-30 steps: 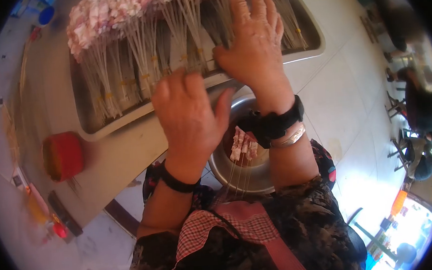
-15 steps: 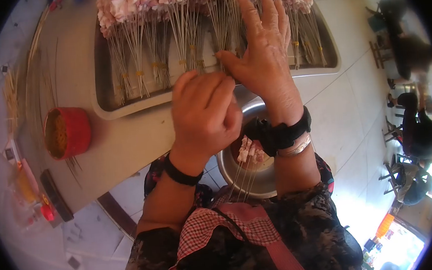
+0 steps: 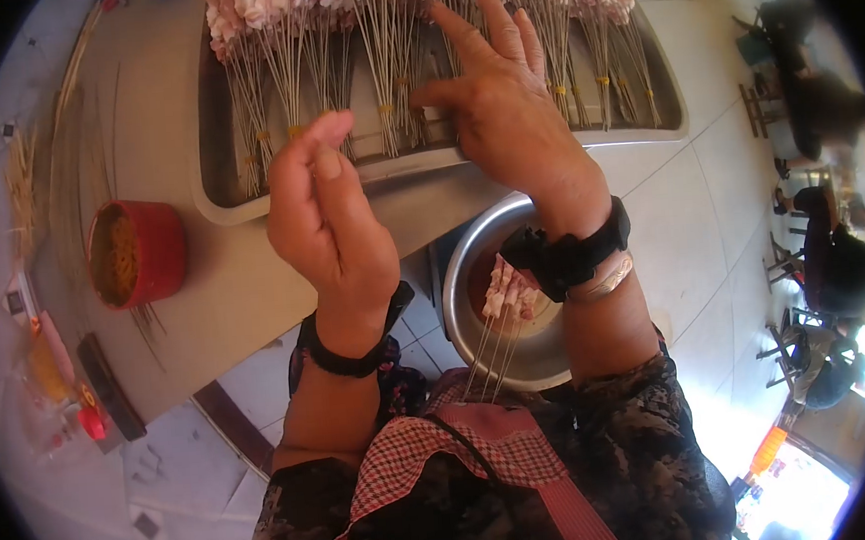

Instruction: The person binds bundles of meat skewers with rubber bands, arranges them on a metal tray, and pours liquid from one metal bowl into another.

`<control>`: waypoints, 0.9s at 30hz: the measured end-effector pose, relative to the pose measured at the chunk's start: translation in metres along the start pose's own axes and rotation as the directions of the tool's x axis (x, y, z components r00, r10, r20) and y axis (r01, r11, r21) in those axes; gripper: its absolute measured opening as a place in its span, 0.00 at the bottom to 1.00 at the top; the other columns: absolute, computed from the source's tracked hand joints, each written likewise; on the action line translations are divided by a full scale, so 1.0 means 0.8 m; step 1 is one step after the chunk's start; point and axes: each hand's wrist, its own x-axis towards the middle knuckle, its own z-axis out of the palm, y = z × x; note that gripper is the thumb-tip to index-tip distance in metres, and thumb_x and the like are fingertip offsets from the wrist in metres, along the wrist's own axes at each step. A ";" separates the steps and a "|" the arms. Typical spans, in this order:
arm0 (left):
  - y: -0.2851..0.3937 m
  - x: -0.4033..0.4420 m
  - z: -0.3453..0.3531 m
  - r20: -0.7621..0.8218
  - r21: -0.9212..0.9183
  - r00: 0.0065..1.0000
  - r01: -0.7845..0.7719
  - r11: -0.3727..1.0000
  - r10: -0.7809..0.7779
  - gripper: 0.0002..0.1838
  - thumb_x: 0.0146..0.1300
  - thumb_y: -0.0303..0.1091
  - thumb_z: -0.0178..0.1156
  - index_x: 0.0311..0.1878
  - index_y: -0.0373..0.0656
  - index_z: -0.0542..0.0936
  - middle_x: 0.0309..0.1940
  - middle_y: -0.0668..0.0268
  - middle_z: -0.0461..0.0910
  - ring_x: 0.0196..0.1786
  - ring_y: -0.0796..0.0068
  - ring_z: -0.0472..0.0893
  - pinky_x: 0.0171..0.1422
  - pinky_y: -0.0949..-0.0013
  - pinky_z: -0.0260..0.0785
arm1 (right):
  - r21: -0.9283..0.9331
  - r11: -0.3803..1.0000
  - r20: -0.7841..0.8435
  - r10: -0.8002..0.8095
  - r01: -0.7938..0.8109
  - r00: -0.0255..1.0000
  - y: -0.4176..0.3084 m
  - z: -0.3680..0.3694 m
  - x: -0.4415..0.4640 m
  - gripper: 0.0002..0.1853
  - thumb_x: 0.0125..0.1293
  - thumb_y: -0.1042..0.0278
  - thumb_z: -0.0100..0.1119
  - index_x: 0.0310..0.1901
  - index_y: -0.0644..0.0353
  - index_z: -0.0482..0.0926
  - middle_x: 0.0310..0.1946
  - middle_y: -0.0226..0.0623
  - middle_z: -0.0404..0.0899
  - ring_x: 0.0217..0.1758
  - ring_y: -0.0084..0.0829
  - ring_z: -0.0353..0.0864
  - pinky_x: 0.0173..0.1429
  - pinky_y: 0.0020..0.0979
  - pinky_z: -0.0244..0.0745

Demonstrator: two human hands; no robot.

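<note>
At ten o'clock, the left hand [image 3: 329, 217] presses its fingers together; at one, the right hand [image 3: 518, 124] spreads over yellow-banded, thin pink-meat skewers [image 3: 382, 73].

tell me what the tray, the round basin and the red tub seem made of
Tray: probably stainless steel, with a grey, soft-shining rim. Round basin: likely polished steel, bright glints on its curve. Red tub: perhaps smooth plastic, evenly coloured; painted metal is possible.

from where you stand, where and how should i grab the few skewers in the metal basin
Probably best by the bare sticks, pinched together from the apron side: they slant out over the near rim of the basin, while the meat sits inside it.
</note>
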 end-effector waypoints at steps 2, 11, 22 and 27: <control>-0.003 -0.003 -0.003 0.096 0.240 0.992 -0.098 0.966 0.077 0.12 0.64 0.27 0.49 0.49 0.32 0.73 0.41 0.55 0.77 0.40 0.66 0.76 0.47 0.65 0.67 | 0.064 0.998 -0.057 0.016 -0.013 0.998 -0.003 0.001 0.000 0.14 0.47 0.78 0.57 0.31 0.46 0.86 0.64 0.42 0.62 0.72 0.51 0.48 0.74 0.49 0.39; 0.001 -0.019 0.001 0.358 0.557 0.895 -0.434 0.708 0.267 0.14 0.54 0.26 0.53 0.45 0.32 0.72 0.39 0.49 0.74 0.48 0.49 0.71 0.56 0.50 0.59 | 0.038 0.998 -0.061 -0.041 0.044 0.997 -0.004 0.001 -0.002 0.21 0.50 0.78 0.53 0.45 0.45 0.81 0.64 0.45 0.61 0.71 0.54 0.49 0.73 0.50 0.42; 0.018 -0.023 -0.004 0.481 0.571 0.863 -0.441 0.693 0.154 0.20 0.54 0.31 0.55 0.50 0.35 0.69 0.47 0.53 0.73 0.54 0.53 0.70 0.63 0.50 0.52 | 0.307 0.952 -0.094 0.024 0.006 0.995 -0.017 -0.004 -0.003 0.16 0.63 0.66 0.49 0.51 0.47 0.78 0.67 0.52 0.55 0.72 0.57 0.42 0.71 0.51 0.40; 0.016 -0.025 -0.007 0.489 0.606 0.864 -0.437 0.664 0.123 0.22 0.57 0.36 0.54 0.53 0.35 0.70 0.51 0.54 0.73 0.57 0.52 0.68 0.66 0.47 0.48 | 0.093 0.993 0.021 -0.068 0.066 0.997 -0.013 -0.004 -0.003 0.14 0.66 0.56 0.49 0.48 0.47 0.79 0.68 0.52 0.53 0.73 0.55 0.41 0.72 0.51 0.39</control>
